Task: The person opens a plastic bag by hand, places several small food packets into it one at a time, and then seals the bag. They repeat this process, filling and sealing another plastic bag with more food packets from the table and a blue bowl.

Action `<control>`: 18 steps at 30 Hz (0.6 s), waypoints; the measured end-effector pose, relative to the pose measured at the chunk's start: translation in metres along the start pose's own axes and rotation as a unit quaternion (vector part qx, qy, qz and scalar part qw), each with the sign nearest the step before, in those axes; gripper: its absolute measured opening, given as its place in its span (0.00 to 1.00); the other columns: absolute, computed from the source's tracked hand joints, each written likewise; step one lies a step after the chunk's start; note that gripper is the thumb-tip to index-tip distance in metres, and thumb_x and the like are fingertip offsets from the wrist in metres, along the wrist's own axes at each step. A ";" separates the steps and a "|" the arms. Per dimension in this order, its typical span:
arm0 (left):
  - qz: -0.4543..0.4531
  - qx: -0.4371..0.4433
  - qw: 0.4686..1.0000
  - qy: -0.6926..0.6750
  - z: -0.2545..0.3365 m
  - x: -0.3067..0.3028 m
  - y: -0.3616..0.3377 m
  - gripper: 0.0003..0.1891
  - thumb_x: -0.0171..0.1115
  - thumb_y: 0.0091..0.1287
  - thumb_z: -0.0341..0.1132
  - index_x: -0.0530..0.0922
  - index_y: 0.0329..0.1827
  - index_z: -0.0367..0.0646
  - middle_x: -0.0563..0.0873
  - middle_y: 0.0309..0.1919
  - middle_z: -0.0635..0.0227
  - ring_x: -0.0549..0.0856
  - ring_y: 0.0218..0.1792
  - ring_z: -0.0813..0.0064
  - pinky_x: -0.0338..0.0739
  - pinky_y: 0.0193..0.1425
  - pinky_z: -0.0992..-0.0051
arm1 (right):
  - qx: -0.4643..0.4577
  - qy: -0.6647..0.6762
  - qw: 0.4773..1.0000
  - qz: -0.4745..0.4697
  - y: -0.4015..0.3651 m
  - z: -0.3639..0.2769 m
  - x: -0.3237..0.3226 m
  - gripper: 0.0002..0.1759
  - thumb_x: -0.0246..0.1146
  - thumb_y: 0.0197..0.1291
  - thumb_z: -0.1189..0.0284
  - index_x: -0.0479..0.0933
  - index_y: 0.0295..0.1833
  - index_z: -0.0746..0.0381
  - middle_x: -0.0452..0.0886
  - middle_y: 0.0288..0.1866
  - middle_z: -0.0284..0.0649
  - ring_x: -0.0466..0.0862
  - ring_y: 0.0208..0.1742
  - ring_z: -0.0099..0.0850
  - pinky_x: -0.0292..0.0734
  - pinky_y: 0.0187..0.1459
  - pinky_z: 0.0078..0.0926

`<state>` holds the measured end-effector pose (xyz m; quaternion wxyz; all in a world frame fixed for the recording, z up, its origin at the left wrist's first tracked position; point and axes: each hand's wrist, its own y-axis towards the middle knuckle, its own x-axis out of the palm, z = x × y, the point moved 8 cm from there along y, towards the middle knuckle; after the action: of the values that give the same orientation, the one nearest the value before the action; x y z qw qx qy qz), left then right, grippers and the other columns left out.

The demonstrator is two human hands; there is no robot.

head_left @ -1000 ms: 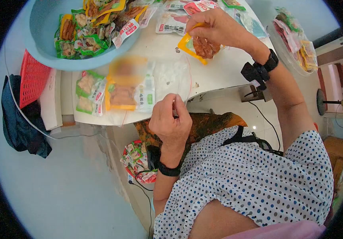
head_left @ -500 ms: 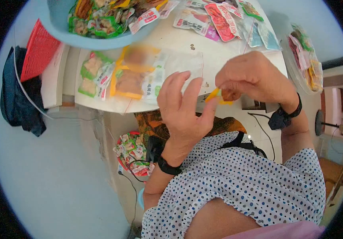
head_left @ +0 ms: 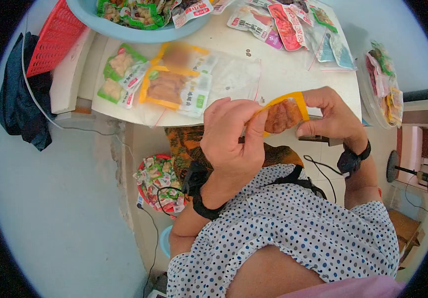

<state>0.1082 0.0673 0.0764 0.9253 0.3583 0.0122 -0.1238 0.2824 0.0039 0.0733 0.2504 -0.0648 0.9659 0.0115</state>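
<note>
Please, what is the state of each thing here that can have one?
Yellow packet: raised, held by both hands; sealed or not, cannot tell.
Left hand: closed on the packet.
Right hand: closed on the packet.
Blue tub: open, holding packets.
Clear bag: lying flat.
Red basket: tilted, contents hidden.
Dark cloth: hanging.

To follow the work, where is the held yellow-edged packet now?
Head view, right of centre: the packet is between the left hand and the right hand.
</note>
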 end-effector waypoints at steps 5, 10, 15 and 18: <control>0.013 -0.162 0.984 -0.077 -0.021 0.001 -0.010 0.03 0.67 0.64 0.28 0.81 0.37 0.38 0.84 0.30 0.62 0.83 0.32 0.66 0.78 0.42 0.72 | 0.063 0.228 0.966 0.101 -0.025 0.037 0.009 0.14 0.75 0.52 0.71 0.82 0.41 0.64 0.85 0.40 0.34 0.81 0.42 0.20 0.77 0.47 0.20; -0.005 -0.165 0.983 -0.081 -0.024 0.012 -0.017 0.06 0.65 0.68 0.30 0.80 0.40 0.34 0.85 0.32 0.69 0.80 0.33 0.84 0.75 0.40 0.82 | 0.015 0.418 0.891 0.175 -0.032 0.064 0.027 0.13 0.71 0.58 0.73 0.79 0.46 0.64 0.84 0.40 0.34 0.82 0.41 0.19 0.79 0.44 0.18; -0.026 -0.006 0.999 0.038 -0.001 0.016 -0.010 0.05 0.69 0.60 0.27 0.80 0.36 0.39 0.85 0.32 0.63 0.83 0.35 0.64 0.75 0.46 0.66 | 0.084 0.462 0.851 0.236 -0.034 0.079 0.028 0.15 0.70 0.60 0.73 0.77 0.51 0.63 0.85 0.42 0.36 0.85 0.39 0.22 0.82 0.43 0.21; -0.031 0.071 0.995 0.063 0.005 0.023 -0.013 0.06 0.69 0.58 0.26 0.80 0.35 0.39 0.85 0.32 0.64 0.83 0.36 0.63 0.73 0.49 0.63 | 0.123 0.521 0.806 0.251 -0.040 0.082 0.032 0.16 0.69 0.60 0.73 0.77 0.52 0.64 0.85 0.44 0.37 0.86 0.41 0.24 0.84 0.44 0.24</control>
<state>0.1268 0.0503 0.0689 0.8907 0.4296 0.0727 -0.1297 0.2994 -0.0349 -0.0136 -0.2965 0.2148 0.9271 -0.0802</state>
